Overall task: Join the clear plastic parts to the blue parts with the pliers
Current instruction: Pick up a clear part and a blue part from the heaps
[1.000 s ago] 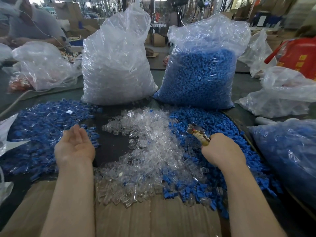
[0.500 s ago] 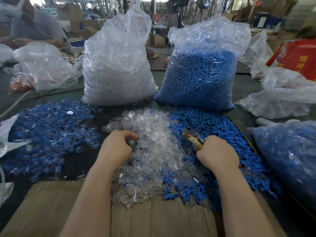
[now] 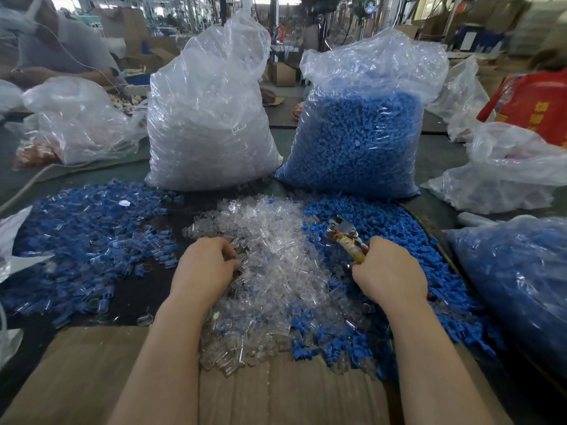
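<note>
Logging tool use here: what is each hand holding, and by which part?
Right hand holds the pliers by their handles, head pointing away. Left hand digs into the clear parts; whether it holds one cannot be told.

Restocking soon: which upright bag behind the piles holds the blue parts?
The right-hand bag, blue inside, behind the loose blue pile; the left bag holds clear parts.

Clear parts (image 3: pixel 276 271) form a glassy pile at centre, blue parts (image 3: pixel 383 228) lie right of it, mixed blue-and-clear pieces (image 3: pixel 86 234) at left, brown cardboard (image 3: pixel 276 394) below, red bag (image 3: pixel 534 102) upper right.
</note>
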The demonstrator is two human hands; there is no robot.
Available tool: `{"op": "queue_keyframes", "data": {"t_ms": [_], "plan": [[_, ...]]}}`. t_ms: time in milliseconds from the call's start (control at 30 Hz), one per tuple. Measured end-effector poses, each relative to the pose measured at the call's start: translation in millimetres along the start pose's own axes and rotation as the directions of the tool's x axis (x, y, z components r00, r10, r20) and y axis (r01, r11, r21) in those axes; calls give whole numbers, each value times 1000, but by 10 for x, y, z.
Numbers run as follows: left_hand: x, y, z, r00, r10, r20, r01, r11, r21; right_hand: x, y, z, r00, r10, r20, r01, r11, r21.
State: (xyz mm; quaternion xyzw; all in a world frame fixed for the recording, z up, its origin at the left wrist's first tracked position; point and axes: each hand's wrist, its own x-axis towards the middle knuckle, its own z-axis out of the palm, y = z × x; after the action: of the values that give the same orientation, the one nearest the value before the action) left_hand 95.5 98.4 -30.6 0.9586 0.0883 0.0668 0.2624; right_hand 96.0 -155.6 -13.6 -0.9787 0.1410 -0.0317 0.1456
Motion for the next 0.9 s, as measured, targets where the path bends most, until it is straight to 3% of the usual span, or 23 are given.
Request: {"op": "queue_keyframes", "data": {"t_ms": [167, 267, 400, 700, 900], "plan": [[-37, 109, -93, 998, -68, -19, 58, 939, -338, 43, 0, 25, 999, -35, -29, 37, 995, 92], [-67, 253, -119, 999, -42, -14, 26, 813, -582, 66, -2, 11, 999, -46, -22, 49, 982, 185], [-126, 484, -85, 998, 9, 64, 45, 627, -778, 71, -31, -15, 993, -106, -45, 115, 937, 329], [-223, 799, 102, 993, -39, 108, 115, 419, -901, -1, -163, -24, 980, -160, -115, 197, 769, 608], [-198, 769, 112, 986, -83, 143, 164, 348, -923, 51, -30, -48, 992, -96, -85, 125, 870, 477]]}}
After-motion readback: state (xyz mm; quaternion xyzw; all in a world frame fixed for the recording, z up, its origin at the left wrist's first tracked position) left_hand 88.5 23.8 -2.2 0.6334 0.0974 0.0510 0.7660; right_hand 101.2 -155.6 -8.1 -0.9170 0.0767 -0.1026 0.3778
